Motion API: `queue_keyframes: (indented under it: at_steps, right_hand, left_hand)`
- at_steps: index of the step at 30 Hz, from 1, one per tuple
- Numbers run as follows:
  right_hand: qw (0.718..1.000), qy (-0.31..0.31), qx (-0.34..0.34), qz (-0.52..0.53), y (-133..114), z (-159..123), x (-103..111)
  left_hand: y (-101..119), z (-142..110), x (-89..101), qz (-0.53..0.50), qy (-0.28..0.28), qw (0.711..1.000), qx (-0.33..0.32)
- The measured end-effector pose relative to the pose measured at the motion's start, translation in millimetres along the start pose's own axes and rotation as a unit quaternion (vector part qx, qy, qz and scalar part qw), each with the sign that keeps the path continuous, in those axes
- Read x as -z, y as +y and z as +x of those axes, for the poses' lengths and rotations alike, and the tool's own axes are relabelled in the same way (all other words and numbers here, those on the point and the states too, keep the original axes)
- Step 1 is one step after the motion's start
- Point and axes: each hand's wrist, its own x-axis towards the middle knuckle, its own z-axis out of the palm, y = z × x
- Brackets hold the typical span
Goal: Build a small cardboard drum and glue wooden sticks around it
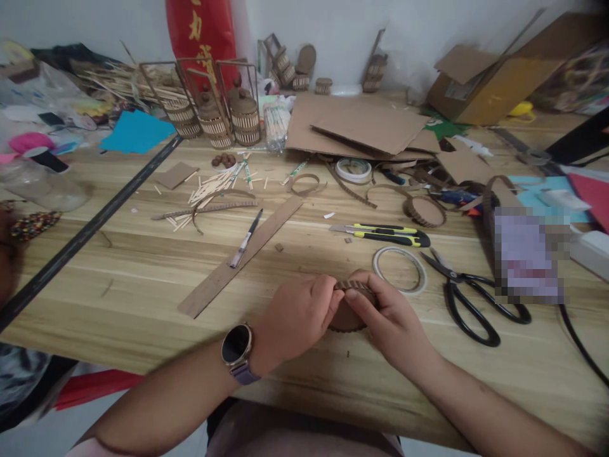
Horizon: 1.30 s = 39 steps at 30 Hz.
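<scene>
Between my hands is a round brown cardboard disc with a corrugated rim (351, 313), tilted so its flat face shows. My left hand (301, 311), a watch on its wrist, pinches the rim's left upper side. On the right upper side, my right hand (391, 312) grips the same rim, its thumb pressed over the inner edge. Fingertips partly hide the rim. Just beyond my right hand lies a roll of white tape (399, 270). A yellow and black utility knife (380, 233) rests farther off, blade out. Black-handled scissors (464, 285) lie open to the right.
A cardboard strip (214, 289) carries a pen (246, 238). Loose wooden sticks (214, 187), another corrugated round piece (425, 211) and stacked cardboard sheets (352, 124) lie beyond. Small handled baskets (214, 124) stand at the back left. Another person's arm (7, 254) shows at the left edge.
</scene>
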Motion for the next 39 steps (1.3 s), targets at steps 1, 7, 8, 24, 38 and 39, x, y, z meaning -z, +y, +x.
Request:
queue_keyframes:
  at_steps: [1, 7, 8, 24, 38, 39]
  right_hand:
    - [1.000, -0.002, -0.006, 0.008, 0, 0, 0]
    - [0.991, 0.025, -0.071, 0.108, 10, 3, -1]
    - [0.990, 0.031, -0.076, 0.117, 12, 4, -1]
    - [0.996, -0.012, -0.078, 0.034, -1, 7, 2]
    - [0.997, 0.029, -0.054, 0.054, 7, 8, 3]
    - [0.996, 0.036, -0.048, 0.063, 8, 9, 4]
  left_hand:
    - [0, 0, 0.7, -0.019, -0.004, 1.000, 0.009]
    - [-2, 4, 10.3, -0.246, -0.031, 0.964, 0.093]
    - [-3, 5, 11.6, -0.266, -0.043, 0.957, 0.108]
    - [-3, 5, 9.7, -0.257, -0.077, 0.957, 0.114]
    - [-4, 5, 10.2, -0.317, -0.055, 0.936, 0.142]
    - [-5, 5, 9.6, -0.336, -0.061, 0.928, 0.151]
